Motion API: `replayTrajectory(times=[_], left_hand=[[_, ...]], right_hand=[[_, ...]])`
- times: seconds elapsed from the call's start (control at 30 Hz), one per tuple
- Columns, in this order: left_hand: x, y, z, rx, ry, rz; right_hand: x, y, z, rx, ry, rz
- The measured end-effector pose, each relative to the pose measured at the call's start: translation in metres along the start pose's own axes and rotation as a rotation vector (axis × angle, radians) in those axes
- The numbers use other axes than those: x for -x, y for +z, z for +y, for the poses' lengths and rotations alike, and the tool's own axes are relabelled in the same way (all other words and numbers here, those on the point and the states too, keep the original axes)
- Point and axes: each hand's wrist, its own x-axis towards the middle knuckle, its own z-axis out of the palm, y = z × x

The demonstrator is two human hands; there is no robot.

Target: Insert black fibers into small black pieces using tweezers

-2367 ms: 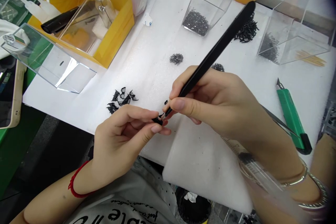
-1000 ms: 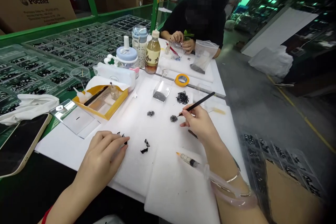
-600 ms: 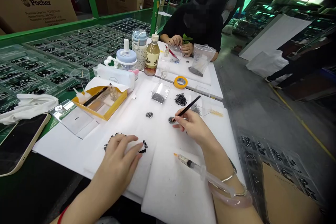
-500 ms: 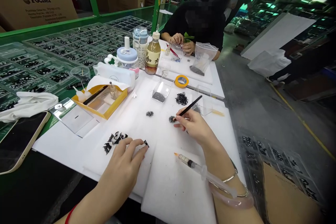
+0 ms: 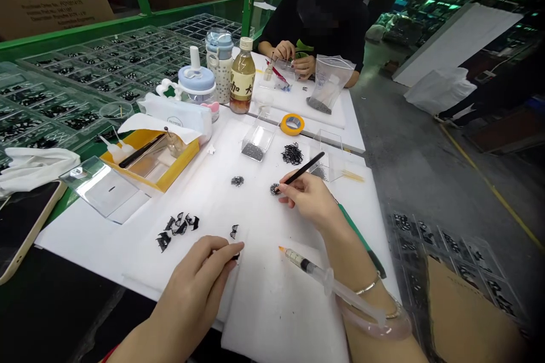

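Note:
Black tweezers (image 5: 303,168) are pinched in my right hand (image 5: 310,197), their tips down in a small pile of tiny dark parts (image 5: 275,188). On the white foam sheet, my left hand (image 5: 203,269) has its fingertips together on a small black part (image 5: 235,257), mostly hidden by the fingers. Just beyond those fingers a single black arched part (image 5: 234,231) rests apart. Several similar black parts (image 5: 179,224) lie in a group to the left. A second pile of tiny parts (image 5: 237,181) sits between the hands, farther back. A syringe (image 5: 304,264) with an orange tip overlaps my right forearm in view.
Behind lie a heap of black pieces (image 5: 292,153), a clear box of tiny parts (image 5: 254,151), yellow tape (image 5: 292,123) and a bottle (image 5: 242,80). A yellow tray (image 5: 164,181) stands left. A green tool (image 5: 357,235) lies by my right arm. A co-worker (image 5: 315,17) sits opposite.
My left hand has drawn back toward me, and a black part now stands free beyond its fingers. The tweezers stay at the same pile. The view has shifted slightly.

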Motion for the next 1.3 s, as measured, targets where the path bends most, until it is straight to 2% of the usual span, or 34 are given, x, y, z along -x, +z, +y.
replayTrajectory(times=[0.13, 0.23, 0.33, 0.57, 0.77, 1.3], left_hand=[[0.002, 0.009, 0.008, 0.248, -0.023, -0.073], [0.0, 0.012, 0.012, 0.326, -0.023, -0.097], [-0.005, 0.011, 0.014, 0.392, -0.082, -0.09], [-0.014, 0.007, 0.011, 0.735, -0.396, -0.244], [-0.02, 0.003, 0.009, 1.119, -0.639, -0.253], [-0.021, 0.003, 0.007, 1.14, -0.622, -0.258]], right_hand=[[-0.001, 0.001, 0.001, -0.016, -0.008, 0.017], [-0.001, 0.001, 0.001, -0.026, -0.014, 0.019], [-0.001, 0.001, 0.0, -0.029, -0.016, 0.032], [0.0, 0.002, -0.003, -0.017, -0.011, 0.045], [-0.001, 0.001, -0.001, -0.015, -0.023, 0.045], [-0.002, 0.003, 0.001, -0.003, -0.049, 0.043]])
